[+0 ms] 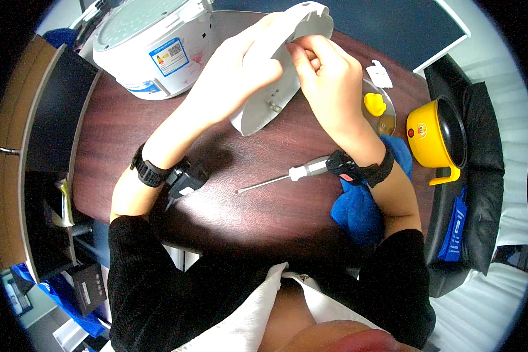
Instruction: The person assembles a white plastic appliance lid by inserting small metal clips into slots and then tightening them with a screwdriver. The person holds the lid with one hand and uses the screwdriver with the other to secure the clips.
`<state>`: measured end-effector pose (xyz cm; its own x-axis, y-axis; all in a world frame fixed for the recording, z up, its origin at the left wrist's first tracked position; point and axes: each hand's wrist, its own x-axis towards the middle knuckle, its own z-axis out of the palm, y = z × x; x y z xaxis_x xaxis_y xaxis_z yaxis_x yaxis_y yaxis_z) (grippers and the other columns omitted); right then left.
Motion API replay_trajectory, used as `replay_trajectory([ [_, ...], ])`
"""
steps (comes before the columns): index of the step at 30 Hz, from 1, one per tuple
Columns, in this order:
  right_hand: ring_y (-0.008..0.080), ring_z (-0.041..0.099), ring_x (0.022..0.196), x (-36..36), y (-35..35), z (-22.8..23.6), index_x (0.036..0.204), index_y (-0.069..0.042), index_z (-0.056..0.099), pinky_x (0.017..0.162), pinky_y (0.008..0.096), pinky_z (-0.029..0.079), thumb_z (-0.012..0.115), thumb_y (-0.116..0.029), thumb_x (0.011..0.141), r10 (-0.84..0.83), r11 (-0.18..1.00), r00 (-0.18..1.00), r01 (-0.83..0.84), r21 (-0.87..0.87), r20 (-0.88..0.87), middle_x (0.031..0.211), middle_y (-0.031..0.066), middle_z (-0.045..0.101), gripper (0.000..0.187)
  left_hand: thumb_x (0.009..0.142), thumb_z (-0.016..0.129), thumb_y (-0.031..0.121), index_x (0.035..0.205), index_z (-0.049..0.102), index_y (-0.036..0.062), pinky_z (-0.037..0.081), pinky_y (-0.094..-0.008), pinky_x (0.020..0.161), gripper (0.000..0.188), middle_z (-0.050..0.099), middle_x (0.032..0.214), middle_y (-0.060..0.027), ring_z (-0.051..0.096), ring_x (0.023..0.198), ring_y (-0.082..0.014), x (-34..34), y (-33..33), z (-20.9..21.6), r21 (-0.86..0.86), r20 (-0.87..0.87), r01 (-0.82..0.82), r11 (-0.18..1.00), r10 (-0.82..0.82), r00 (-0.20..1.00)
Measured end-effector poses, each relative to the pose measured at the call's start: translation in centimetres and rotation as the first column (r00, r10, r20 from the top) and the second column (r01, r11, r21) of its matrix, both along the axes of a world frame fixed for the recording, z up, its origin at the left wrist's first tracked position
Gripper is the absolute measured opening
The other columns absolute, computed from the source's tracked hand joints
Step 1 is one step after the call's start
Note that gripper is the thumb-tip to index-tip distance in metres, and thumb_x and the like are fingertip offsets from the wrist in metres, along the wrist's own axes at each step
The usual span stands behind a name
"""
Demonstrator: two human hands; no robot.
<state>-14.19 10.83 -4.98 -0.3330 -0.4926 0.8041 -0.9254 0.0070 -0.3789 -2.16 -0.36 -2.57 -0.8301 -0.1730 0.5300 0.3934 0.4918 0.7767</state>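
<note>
On the dark wooden table (111,124) a bulky white appliance (144,51) sits at the far left, and to its right a long curved white cover (283,83) is held up at a tilt; it looks like thin moulded plastic, light and stiff but slick, best taken by its long rims. The left hand (240,70) clasps one edge, thumb across the inner face, while the right hand (331,70) curls close in, perhaps pinching something I can't make out, and the small metal fitting (274,107) lower down looks easily bent.

The white appliance (120,63) bears a blue-framed label (170,57) with a square code, its print unreadable.
</note>
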Motion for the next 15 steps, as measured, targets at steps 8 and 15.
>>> replay_trajectory([
  [8, 0.0291, 0.058, 0.056, -0.4, 0.1, -0.1, 0.075, -0.006, 0.056, 0.049, 0.0357, 0.047, 0.061, -0.014, 0.075, -0.031, 0.999, 0.991, 0.035, 0.024, -0.129, 0.069, 0.0096, 0.058, 0.009, 0.073, 0.051, 0.022, 0.127, 0.04, -0.0006, 0.037, -0.0265, 0.085, 0.06, 0.052, 0.11, -0.008, 0.045, 0.098, -0.0139, 0.1, 0.0, -0.5, 0.077, 0.161, -0.083, 0.994, 0.07, 0.984],
  [15, 0.0296, 0.059, 0.058, -0.7, 0.0, -0.1, 0.078, -0.006, 0.056, 0.05, 0.0357, 0.048, 0.06, -0.013, 0.076, 0.01, 1.0, 0.991, -0.01, -0.002, -0.134, 0.071, 0.0104, 0.058, 0.008, 0.073, 0.052, 0.022, 0.127, 0.041, -0.0002, 0.037, -0.0261, 0.084, 0.06, 0.053, 0.105, -0.0074, 0.046, 0.095, -0.0132, 0.0, -0.2, -0.8, 0.1, 0.157, -0.11, 0.989, 0.094, 0.983],
])
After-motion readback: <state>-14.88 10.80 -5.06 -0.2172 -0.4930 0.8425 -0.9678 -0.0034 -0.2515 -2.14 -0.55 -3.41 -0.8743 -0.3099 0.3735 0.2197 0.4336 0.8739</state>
